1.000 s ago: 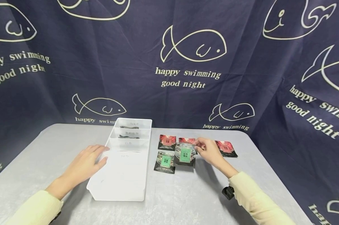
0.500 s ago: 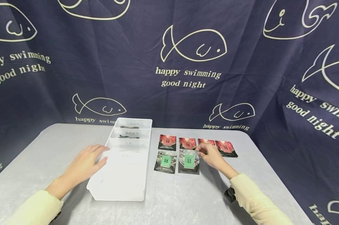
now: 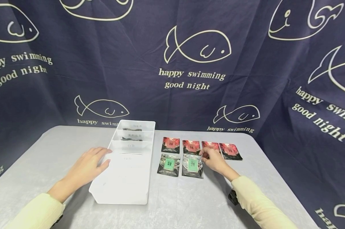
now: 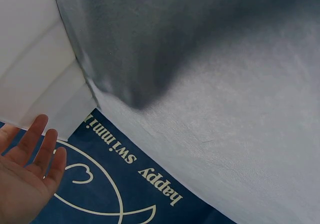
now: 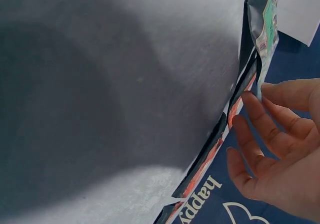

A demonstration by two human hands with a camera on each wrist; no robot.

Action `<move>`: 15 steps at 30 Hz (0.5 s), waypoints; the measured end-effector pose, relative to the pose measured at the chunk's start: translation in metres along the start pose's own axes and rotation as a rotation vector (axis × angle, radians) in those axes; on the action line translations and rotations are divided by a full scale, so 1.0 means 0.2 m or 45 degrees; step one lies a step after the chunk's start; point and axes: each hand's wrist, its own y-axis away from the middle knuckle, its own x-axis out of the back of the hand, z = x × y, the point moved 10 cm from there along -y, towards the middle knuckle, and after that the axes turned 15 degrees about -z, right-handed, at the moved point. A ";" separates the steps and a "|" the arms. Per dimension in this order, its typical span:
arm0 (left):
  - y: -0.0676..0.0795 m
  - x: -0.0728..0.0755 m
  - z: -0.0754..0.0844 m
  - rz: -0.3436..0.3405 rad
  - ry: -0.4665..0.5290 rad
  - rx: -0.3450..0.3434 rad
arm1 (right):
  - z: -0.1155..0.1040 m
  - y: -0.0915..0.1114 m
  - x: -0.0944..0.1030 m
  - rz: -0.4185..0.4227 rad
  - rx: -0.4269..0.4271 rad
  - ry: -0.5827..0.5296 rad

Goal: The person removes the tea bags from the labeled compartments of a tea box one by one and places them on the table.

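My right hand point(image 3: 213, 159) pinches the top right corner of a green-labelled tea sachet point(image 3: 192, 166) between thumb and index finger. In the right wrist view that sachet point(image 5: 265, 26) stands tilted up, its corner between the fingertips point(image 5: 269, 88). A second green-labelled sachet point(image 3: 168, 165) lies just left of it. Behind them runs a row of red tea sachets point(image 3: 170, 145), one partly covered by my right fingers. My left hand point(image 3: 82, 167) rests with relaxed fingers on the left rim of a long white divided box point(image 3: 119, 187); the left wrist view shows its fingers point(image 4: 35, 134) at the box wall.
Handwritten labels mark the box's dividers, and dark packets point(image 3: 131, 139) sit in the two rear compartments. The grey table point(image 3: 184, 203) ends at a dark blue curtain point(image 3: 195, 105) printed with fish.
My right hand has moved the green-labelled sachet right and toward me, off the red sachet it overlapped, beside the other green-labelled one. My left hand has stayed put.
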 end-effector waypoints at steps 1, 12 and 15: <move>0.00 0.00 0.00 0.002 -0.001 -0.002 | 0.00 0.00 0.00 -0.003 -0.004 0.008; 0.00 0.00 0.00 -0.006 0.010 -0.005 | 0.00 0.00 0.01 -0.027 -0.042 0.058; 0.00 0.00 0.00 -0.005 0.012 -0.005 | -0.02 -0.01 0.04 -0.009 -0.024 0.046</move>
